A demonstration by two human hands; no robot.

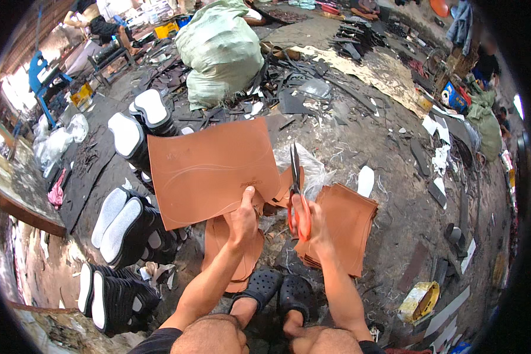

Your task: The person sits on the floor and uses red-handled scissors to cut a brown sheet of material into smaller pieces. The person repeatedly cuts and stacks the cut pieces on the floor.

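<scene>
My left hand (pixel 243 219) grips the lower right edge of a brown leather-like sheet (pixel 212 168), thumb on top. Curved outlines are drawn across the sheet. In my right hand (pixel 316 224) is a pair of scissors (pixel 298 194) with orange handles. Its dark blades point up and away, a little right of the sheet, and look almost closed. Beneath my left wrist lie brown cut pieces (pixel 236 259) with curved edges. A stack of brown rectangular sheets (pixel 345 224) rests on the floor beside my right hand, partly behind it.
Stacks of black and white insoles (pixel 127 227) stand at the left. Beyond the held sheet sits a large pale green sack (pixel 221 53) among dark scraps. A yellow container (pixel 419 304) lies at the lower right. Dark clogs (pixel 262 287) are on my feet. Other people are farther off.
</scene>
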